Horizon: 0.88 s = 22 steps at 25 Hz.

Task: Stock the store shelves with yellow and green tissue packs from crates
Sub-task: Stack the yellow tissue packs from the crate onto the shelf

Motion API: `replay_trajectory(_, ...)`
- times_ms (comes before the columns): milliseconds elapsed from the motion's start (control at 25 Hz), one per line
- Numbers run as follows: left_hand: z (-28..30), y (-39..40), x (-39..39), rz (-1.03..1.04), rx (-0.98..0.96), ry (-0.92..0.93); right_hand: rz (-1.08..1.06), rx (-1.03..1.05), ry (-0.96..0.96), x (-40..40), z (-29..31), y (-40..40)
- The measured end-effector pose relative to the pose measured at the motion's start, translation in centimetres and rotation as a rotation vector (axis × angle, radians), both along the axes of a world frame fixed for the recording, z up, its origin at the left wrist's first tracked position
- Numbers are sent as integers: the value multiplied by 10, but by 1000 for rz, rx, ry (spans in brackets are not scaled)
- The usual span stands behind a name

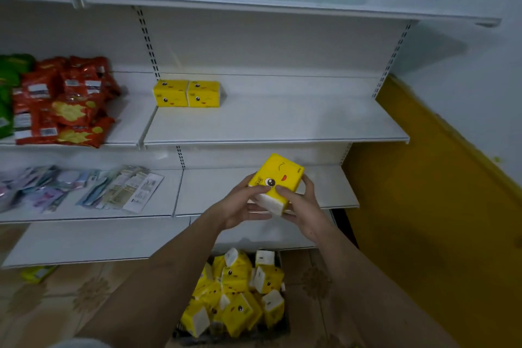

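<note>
A yellow tissue pack (pixel 278 175) with a cartoon face is held in the air in front of the lower shelf, its white end facing me. My left hand (pixel 241 206) grips its left side and my right hand (pixel 300 206) grips its right side. Two yellow packs (pixel 186 93) stand side by side at the back left of the white middle shelf (pixel 296 124). Below my arms, a dark crate (pixel 284 329) on the floor holds several more yellow packs (pixel 234 291) in a jumble.
Red and green snack bags (pixel 65 102) are piled on the left shelf section. Flat packets (pixel 84 189) lie on the lower left shelf. A yellow panel (pixel 423 206) stands to the right of the shelving. A small yellow-green item (pixel 38 272) lies on the tiled floor.
</note>
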<state>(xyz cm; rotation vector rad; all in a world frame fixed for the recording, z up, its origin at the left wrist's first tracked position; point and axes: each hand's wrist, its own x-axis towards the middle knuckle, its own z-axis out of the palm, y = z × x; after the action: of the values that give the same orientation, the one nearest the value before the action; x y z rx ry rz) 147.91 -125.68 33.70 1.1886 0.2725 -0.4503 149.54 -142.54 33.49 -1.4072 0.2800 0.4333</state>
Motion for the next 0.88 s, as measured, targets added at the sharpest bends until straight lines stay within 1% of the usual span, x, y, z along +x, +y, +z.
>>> replay_trajectory(120, 26, 18, 15, 19, 97, -26, 53, -76, -120, 23, 15, -1)
replay_trajectory(240, 48, 40, 38, 71, 180, -41, 141, -67, -262, 46, 33, 16)
replay_trajectory(360, 49, 56, 72, 237, 210, -45, 218, -117, -386, 67, 39, 41)
replay_trajectory(480, 45, 62, 108, 443, 230, -67, 167, -286, -488, 92, 36, 65)
replay_trajectory(640, 38, 61, 136, 549, 403, -155, 118, -392, -419, 122, 32, 87)
replay_trajectory(800, 32, 64, 149, 445, 530, -227, 135, -464, -348, 149, 30, 98)
replay_trajectory(880, 24, 68, 157, 404, 565, -253, 194, -495, -320, 162, 26, 104)
